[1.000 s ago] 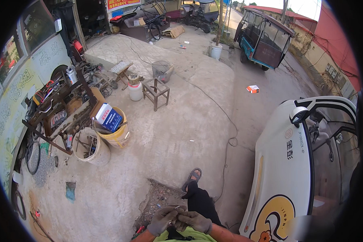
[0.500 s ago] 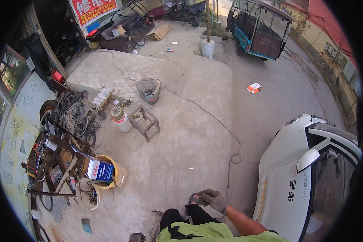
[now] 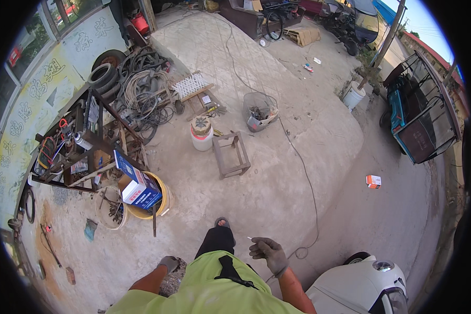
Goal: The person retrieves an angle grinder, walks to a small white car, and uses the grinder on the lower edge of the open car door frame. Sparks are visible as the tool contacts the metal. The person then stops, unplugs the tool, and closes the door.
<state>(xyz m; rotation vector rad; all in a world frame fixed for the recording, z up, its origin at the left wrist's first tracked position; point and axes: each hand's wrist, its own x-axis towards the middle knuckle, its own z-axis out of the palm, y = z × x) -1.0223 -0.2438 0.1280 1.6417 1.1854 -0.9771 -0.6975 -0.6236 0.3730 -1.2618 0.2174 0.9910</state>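
My right hand (image 3: 269,255), in a grey-brown glove, hangs over the concrete in front of me. Its fingers are loosely bent and apart, with nothing visible between them. Right beside the fingertips in the picture is a small white stick (image 3: 249,238), which seems to lie on the ground. On my other side, the gloved left hand (image 3: 168,263) hangs low beside my green shirt. How its fingers are set does not show clearly. My sandalled foot (image 3: 222,222) is on the concrete ahead.
Left: a yellow bucket (image 3: 166,201) with a blue-and-white box (image 3: 143,191) and a cluttered metal rack. Ahead: a low stool frame (image 3: 231,155), a white container (image 3: 202,140) and a scrap basket (image 3: 260,118). A cable (image 3: 310,180) crosses the ground; a white vehicle (image 3: 345,285) stands right.
My view has turned rightward and the surroundings appear rotated. More of my left forearm shows. The white stick now appears beside my right fingertips, whose fingers look more spread.
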